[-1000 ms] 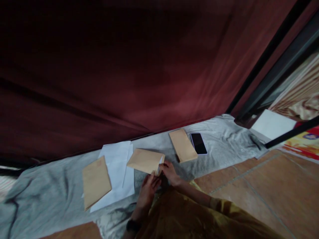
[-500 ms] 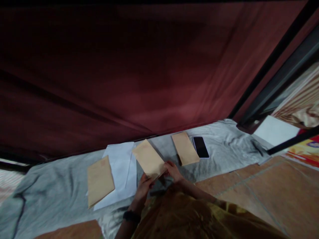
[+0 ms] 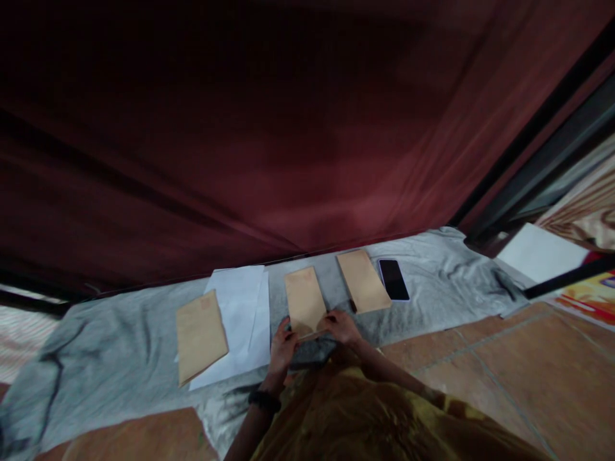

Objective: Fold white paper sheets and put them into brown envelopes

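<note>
A person's two bare hands are grasping a tan paper envelope (image 3: 304, 298) by its near end, the left hand (image 3: 283, 347) gripping the near left corner and the right hand (image 3: 342, 326) pinching the near right side. The envelope is showing a smooth, matte, rectangular face, its long sides pointing away from the person and a shadow falling across its near part. It is lying over a grey cloth (image 3: 110, 358), between white sheets (image 3: 240, 310) on the left and another tan envelope (image 3: 364, 282) on the right.
</note>
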